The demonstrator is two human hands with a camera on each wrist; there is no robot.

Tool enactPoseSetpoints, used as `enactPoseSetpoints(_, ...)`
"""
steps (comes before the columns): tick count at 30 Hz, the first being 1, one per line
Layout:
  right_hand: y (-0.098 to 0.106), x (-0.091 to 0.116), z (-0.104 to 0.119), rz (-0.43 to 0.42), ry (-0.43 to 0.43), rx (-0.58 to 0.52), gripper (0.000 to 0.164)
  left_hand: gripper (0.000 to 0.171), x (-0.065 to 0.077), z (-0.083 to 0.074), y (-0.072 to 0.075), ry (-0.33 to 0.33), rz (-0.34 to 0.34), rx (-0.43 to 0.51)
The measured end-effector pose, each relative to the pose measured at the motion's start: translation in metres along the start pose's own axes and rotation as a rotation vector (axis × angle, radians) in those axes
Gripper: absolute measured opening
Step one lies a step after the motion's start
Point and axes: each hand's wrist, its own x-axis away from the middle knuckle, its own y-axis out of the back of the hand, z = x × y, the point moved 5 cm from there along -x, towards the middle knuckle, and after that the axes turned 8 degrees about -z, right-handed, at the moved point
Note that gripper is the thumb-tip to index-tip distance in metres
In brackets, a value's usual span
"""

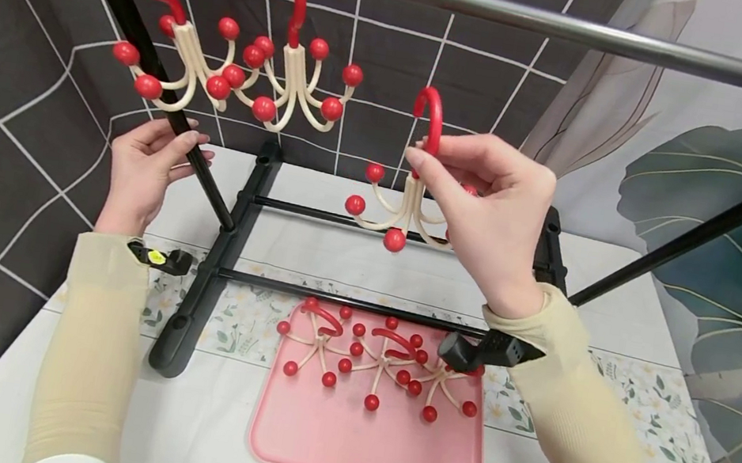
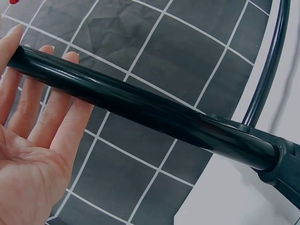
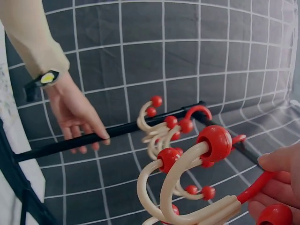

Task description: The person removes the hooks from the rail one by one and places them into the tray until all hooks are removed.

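Note:
My right hand (image 1: 500, 211) pinches the red hook of a multi-arm hanger (image 1: 409, 204) between thumb and fingers. The hanger has cream arms tipped with red balls and is held upright in the air, below the rack's top rail (image 1: 518, 20) and apart from it. In the right wrist view its arms (image 3: 171, 187) spread close to the camera. My left hand (image 1: 144, 170) holds the black side post (image 2: 140, 103) of the rack, thumb on one side and fingers behind. Two similar hangers (image 1: 187, 64) (image 1: 294, 84) hang by their hooks at the rail's left end.
On the white table (image 1: 197, 430), a pink tray (image 1: 366, 455) bears 3 more hangers (image 1: 383, 361) near its far edge. Black feet (image 1: 183, 331) and crossbars (image 1: 346, 300) form the rack's base. A grid-patterned dark backdrop (image 1: 398, 51) stands behind, and another post (image 1: 702, 233) slants at right.

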Motion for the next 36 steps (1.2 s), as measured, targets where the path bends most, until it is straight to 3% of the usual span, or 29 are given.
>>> enactPoseSetpoints(7,0.002,0.023,-0.016,0.058,-0.143,0.096,0.015,0.024,0.0,0.001,0.001,-0.006,0.0,-0.006)
enactPoseSetpoints(17,0.007,0.049,-0.022,0.21,-0.216,0.157,0.017,0.025,0.0,0.001,0.001,-0.006,0.011,0.014)
enactPoseSetpoints(26,0.007,0.069,-0.011,0.312,-0.289,0.056,0.021,0.026,0.0,0.0,0.0,-0.003,0.014,0.027)
enactPoseSetpoints(36,0.004,0.096,0.001,0.332,-0.386,-0.171,0.025,0.027,0.0,0.0,-0.001,0.008,0.011,0.032)
